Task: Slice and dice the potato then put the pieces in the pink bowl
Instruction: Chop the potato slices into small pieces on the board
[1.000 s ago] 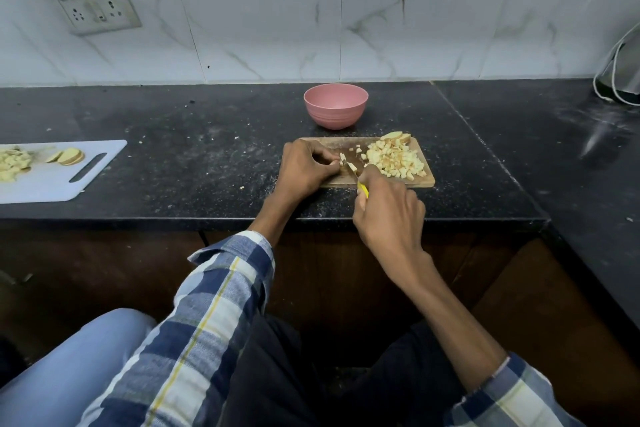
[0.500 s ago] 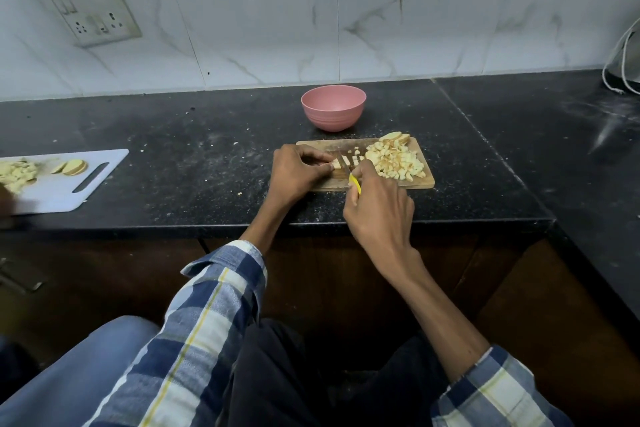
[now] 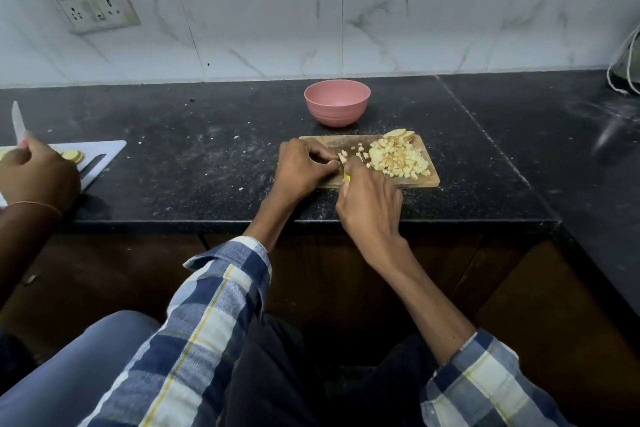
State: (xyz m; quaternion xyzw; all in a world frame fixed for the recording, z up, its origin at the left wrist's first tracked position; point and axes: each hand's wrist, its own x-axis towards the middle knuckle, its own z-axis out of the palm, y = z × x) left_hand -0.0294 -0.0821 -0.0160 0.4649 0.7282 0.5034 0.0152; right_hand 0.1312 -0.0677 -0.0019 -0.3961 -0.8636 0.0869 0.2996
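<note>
Left hand pinches pale potato strip, small and likely slippery; right hand grips yellow-handled knife.

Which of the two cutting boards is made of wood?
The wooden board in the middle, under the diced potato. The other board, at the far left, is white plastic.
</note>
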